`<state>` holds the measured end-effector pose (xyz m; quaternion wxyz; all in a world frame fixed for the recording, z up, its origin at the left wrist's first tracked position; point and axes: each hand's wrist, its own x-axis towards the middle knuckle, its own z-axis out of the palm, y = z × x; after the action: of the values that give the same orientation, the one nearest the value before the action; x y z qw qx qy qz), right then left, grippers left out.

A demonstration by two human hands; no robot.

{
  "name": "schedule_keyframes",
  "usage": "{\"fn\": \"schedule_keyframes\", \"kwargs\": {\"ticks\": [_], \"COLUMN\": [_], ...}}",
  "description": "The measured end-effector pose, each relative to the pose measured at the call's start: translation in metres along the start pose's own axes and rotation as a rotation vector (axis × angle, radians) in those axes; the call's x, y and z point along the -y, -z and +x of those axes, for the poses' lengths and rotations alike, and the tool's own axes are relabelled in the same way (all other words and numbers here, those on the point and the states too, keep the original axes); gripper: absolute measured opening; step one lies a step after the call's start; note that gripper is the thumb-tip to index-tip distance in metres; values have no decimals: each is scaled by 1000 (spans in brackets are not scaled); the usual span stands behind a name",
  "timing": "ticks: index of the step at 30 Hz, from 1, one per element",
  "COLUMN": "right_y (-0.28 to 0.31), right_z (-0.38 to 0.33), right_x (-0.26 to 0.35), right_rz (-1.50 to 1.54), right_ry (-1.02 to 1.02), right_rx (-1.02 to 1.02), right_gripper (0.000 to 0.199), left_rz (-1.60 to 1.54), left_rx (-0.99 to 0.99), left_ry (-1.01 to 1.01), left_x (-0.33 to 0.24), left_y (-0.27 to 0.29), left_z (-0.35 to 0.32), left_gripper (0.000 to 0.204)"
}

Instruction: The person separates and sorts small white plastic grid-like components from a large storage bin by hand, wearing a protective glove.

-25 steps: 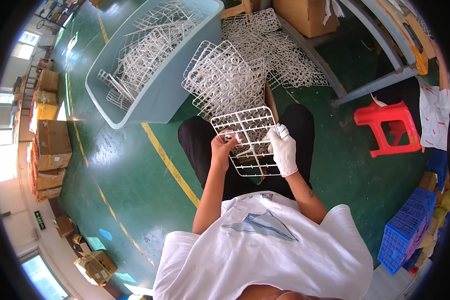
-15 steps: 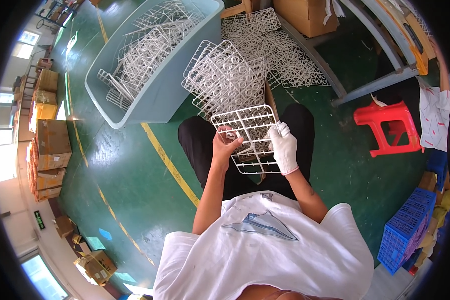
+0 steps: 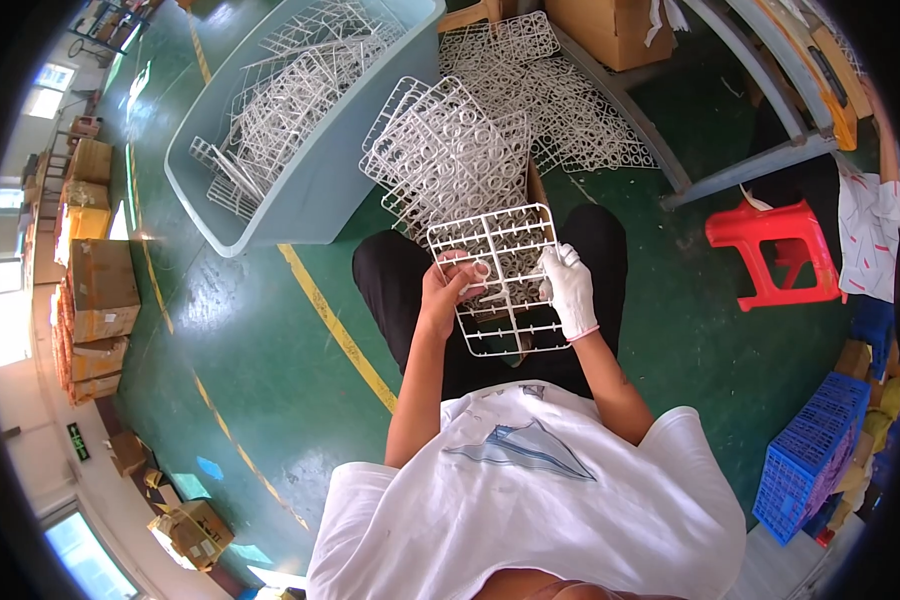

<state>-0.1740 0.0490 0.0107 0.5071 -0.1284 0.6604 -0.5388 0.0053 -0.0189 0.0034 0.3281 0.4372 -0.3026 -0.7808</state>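
Note:
Over my lap is a white plastic sprue frame (image 3: 511, 314), a grid of thin bars with small stubs, tilted slightly. My right hand (image 3: 571, 292), in a white glove, is closed on its right edge. Bare, my left hand (image 3: 444, 291) is at the frame's left side, fingers curled and closed around a small white plastic ring (image 3: 481, 269). Whether those fingers also touch the bars is hard to see. Beneath the frame, loose white rings show through its bars, in a cardboard box (image 3: 536, 190) between my knees.
Ringed sprue frames (image 3: 445, 150) are heaped just beyond my knees, with more frames (image 3: 595, 115) on the floor behind. A large pale-blue tub (image 3: 355, 165) at far left holds many bare frames. A red stool (image 3: 775, 255), a metal-legged table (image 3: 750, 170) and another person's sleeve (image 3: 870, 235) are right.
The sprue frame has turned a little and shifted slightly right. My left fingers have moved up and in, and a ring now shows clearly at their tips. My right hand keeps its hold.

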Motion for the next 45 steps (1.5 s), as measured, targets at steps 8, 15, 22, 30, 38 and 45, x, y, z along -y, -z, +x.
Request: {"fn": "schedule_keyframes", "kwargs": {"ticks": [8,15,22,30,38,45], "right_y": [-16,-2,-3,-1,8,-2], "right_z": [-8,4,-1,-10,-8,21], "right_x": [5,6,10,11,15,1], "right_rz": [-43,131,26,-81,162,36], "right_ry": [61,-2,10,30,-16,-155], "right_rx": [5,-19,24,7,286,396], "right_gripper": [17,20,19,18,38,52], "left_rz": [86,-57,52,57,28,-189], "left_rx": [-101,78,75,-63,58,-43], "left_ry": [-20,-33,-67,-64,-8,-253], "left_x": [16,3,5,7,-7,-45], "left_y": [14,17,16,7,19,74], "left_z": [10,3,6,6,-33,-55], "left_gripper": [19,37,25,49,32,28]}}
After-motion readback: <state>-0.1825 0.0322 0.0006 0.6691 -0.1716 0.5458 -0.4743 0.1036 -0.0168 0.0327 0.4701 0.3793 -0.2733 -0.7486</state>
